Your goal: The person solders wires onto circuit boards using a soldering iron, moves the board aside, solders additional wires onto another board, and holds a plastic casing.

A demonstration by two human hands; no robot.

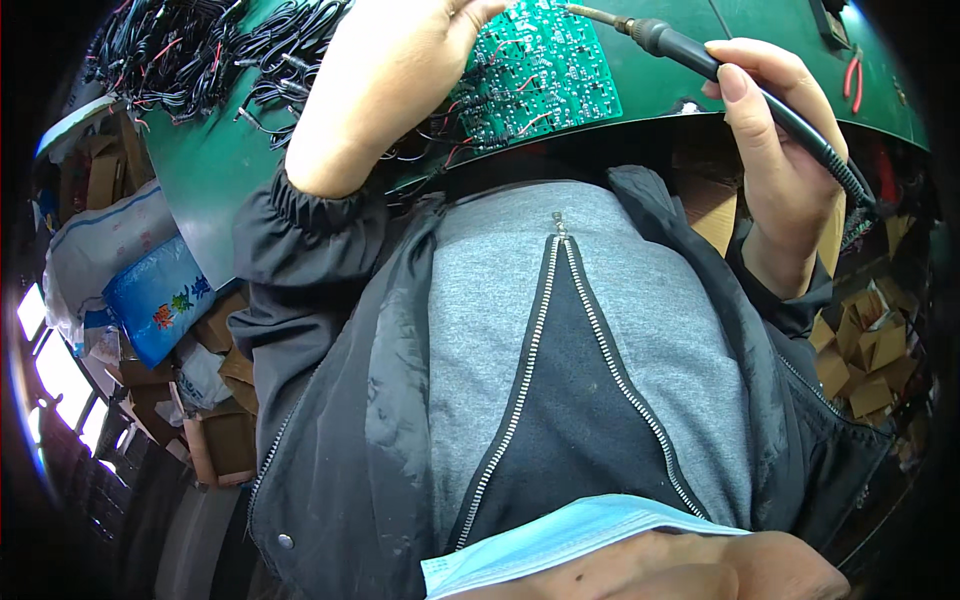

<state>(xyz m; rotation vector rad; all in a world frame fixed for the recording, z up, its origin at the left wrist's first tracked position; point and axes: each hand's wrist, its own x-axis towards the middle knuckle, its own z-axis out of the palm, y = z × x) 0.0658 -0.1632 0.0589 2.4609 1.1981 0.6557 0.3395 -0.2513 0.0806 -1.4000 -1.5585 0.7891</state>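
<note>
My right hand [785, 140] is wrapped round the dark handle of the soldering iron [690, 52], thumb and fingers closed on it, with the metal shaft pointing left over the far part of the green circuit board [585, 75]. That board lies flat at the near edge of the green table [195, 195], straight ahead of me, crowded with small components and with several short red wires [535, 122] lying across it. My left hand [425, 50] reaches over the board's left side, thumb and fingers drawn in toward one another at the far edge of the view; I cannot tell whether they are pinching a wire or anything else, since the tips run out of sight and the skin is washed out by light. I cannot tell either whether the iron's tip touches the board. To the left, beyond my forearm, lie piles of black cables [285, 50], and to the far right a tool with red handles [853, 82]. I judge the step in hand to be soldering at the board's far side, probably a wire joint. As I see it, the next move calls for a steady left hand, the tip brought accurately to one pad, and only brief heat, keeping the hot shaft clear of my left fingers and the neighbouring leads.
</note>
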